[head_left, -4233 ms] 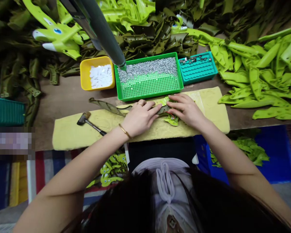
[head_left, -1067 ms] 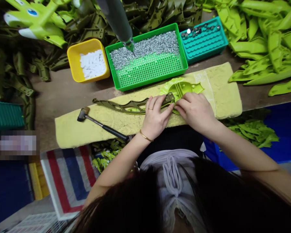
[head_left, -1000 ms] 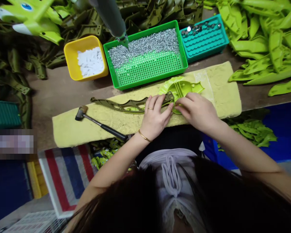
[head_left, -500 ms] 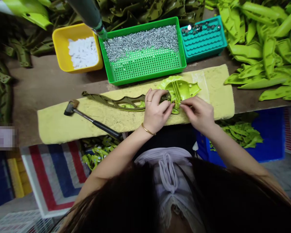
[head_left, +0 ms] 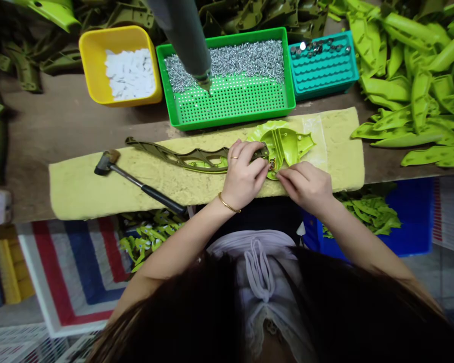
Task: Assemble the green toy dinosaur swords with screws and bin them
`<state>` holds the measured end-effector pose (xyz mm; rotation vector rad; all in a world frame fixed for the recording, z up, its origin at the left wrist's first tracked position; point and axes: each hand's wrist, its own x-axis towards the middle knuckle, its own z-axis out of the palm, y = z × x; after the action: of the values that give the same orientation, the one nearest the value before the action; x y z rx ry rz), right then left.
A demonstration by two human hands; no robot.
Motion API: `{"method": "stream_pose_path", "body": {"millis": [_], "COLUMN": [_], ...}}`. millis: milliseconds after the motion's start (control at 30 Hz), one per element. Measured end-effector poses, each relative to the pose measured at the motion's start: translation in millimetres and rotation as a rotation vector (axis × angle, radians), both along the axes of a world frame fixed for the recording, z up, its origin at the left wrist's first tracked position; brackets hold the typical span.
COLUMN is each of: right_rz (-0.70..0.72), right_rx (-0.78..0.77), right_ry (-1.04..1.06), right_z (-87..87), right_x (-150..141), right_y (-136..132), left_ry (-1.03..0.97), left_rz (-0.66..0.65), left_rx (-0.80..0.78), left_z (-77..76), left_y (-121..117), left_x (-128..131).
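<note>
The left hand point(head_left: 244, 174) is closed over a long olive-green plastic strut point(head_left: 196, 160), its fingers pressing the strut's end where it overlaps a lime-green moulded plastic shell point(head_left: 287, 146) — both lie on a pale yellow foam pad point(head_left: 79, 194). The right hand point(head_left: 306, 186) sits just beside, fingertips pinched together at that joint; whatever they hold is too small to tell. Above, a grey electric screwdriver point(head_left: 185, 40) hangs over a green perforated tray point(head_left: 230, 126) of silver screws point(head_left: 223, 65), between a yellow plastic tub point(head_left: 93, 65) of white pieces and a teal moulded tray point(head_left: 325, 85). A black-handled mallet point(head_left: 106, 162) rests on the pad — left of the hands.
</note>
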<state>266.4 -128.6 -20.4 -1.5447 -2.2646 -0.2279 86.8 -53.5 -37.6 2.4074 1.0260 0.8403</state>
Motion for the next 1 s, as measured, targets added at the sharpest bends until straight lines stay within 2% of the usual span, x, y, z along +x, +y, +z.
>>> {"method": "stream_pose_path", "body": {"millis": [200, 367, 600, 833, 1000], "right_rz": [-0.008, -0.013, -0.136, -0.088, -0.15], "right_rx": [-0.075, -0.092, -0.309, -0.416, -0.473], "right_ry": [-0.042, -0.17, -0.239, -0.306, -0.224], "right_z": [3.4, 17.5, 30.1, 40.7, 35.8], "right_x": [-2, -9, -16, -21, -15], "right_y": [-2, 3, 7, 10, 18], "left_ry": [0.008, 0.007, 0.011, 0.017, 0.024], "left_rz": [0.002, 0.072, 0.112, 0.115, 0.1], "left_rx": [-0.014, -0.072, 0.0, 0.019, -0.03], "left_z": [0.9, 3.8, -0.1, -0.4, 1.8], "left_y": [0, -3, -5, -5, -4], "left_x": [2, 10, 13, 10, 10]}}
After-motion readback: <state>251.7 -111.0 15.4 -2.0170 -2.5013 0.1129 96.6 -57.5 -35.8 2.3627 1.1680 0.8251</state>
